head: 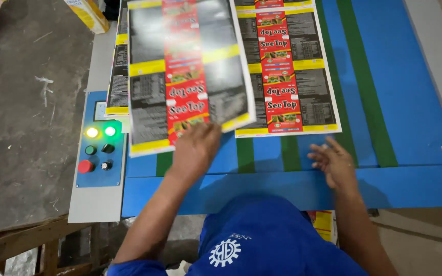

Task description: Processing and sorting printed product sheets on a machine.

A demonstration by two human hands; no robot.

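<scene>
My left hand [196,147] grips the near edge of a glossy printed sheet [185,71], black with yellow bands and a red middle strip, and holds it lifted and tilted over the blue conveyor table [405,102]. A second sheet of the same print [287,71] lies flat on the table just to the right, partly under the lifted one. Over the blue surface near the table's front edge, my right hand [336,164] hovers with fingers spread, holding nothing, just below the flat sheet's near edge.
A control panel [100,148] with lit yellow and green lamps, black knobs and a red button sits at the table's left. More printed sheets [118,66] lie stacked behind it. Green stripes [364,76] run along the blue belt. Concrete floor lies to the left.
</scene>
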